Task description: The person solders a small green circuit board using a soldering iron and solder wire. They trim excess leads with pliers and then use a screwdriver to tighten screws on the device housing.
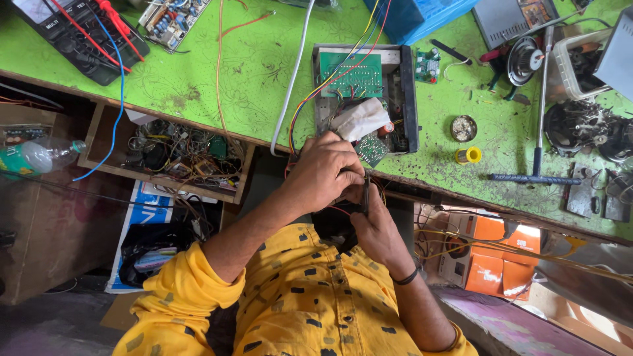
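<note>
My left hand [323,173] is curled shut at the bench's front edge, its fingers against a small green circuit board [373,149] that hangs out of an open metal chassis [409,99]. My right hand [377,227], just below it, grips a thin dark tool [366,192] whose tip points up toward the left fingers. Inside the chassis lie a larger green circuit board [356,74], a white wad of cloth [361,118] and coloured wires [330,79]. A red wire [337,211] runs under my hands.
On the green bench [231,79] are a multimeter [72,36] with red probes, a flux tin [463,128], a yellow solder spool [469,155], a long screwdriver [535,178] and a speaker [525,59]. An open drawer [175,155] holds tangled parts. An orange-white box [484,257] sits below.
</note>
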Demonstrator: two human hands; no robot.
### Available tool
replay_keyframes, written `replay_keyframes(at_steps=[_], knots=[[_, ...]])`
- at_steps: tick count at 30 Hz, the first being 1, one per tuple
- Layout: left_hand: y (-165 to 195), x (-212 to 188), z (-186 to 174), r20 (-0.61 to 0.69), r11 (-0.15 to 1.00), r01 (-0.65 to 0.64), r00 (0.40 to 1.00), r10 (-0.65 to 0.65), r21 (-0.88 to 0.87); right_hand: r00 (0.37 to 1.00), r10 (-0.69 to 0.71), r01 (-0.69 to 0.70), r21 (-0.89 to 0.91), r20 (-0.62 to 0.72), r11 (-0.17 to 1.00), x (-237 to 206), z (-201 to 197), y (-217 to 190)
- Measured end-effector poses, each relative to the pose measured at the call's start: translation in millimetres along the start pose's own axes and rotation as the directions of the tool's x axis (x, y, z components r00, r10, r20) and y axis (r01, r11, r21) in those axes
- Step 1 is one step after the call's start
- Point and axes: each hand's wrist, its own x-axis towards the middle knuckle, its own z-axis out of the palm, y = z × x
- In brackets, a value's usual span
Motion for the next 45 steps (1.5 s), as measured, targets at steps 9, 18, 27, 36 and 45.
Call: replay_keyframes(at_steps=[9,18,27,36,45], knots=[[-4.4,0.2,-5.4,0.034,0.998,0.006,0.999,-0.004,-0.055,0.998,0.009,-0.014,0.069,0.068,0.998,0.5,-2.2,7.9],[-4.7,3.2,-8.1,0.047,0.996,-0.028,0.998,0.031,-0.082,0.993,0.054,-0.099,0.490,0.105,0.866,-0.6,5.4,14.6],[3.8,12.8,-16.3,-0.013,0.966,0.042,0.999,-0.047,-0.256,0.944,0.208,-0.221,-0.026,-0.258,0.975,-33.0,-31.0,-7.6],[12.9,11.0,-6.1,-0.037,0.978,0.040,0.998,-0.049,-0.206,0.895,-0.200,0.037,-0.381,-0.398,0.924,5.3,-13.8,-30.2],[10.7,4.4,4.0,-0.099,0.986,0.016,0.995,-0.033,-0.166,0.939,-0.061,-0.018,-0.227,-0.338,0.974,7.4,-12.8,-33.4]])
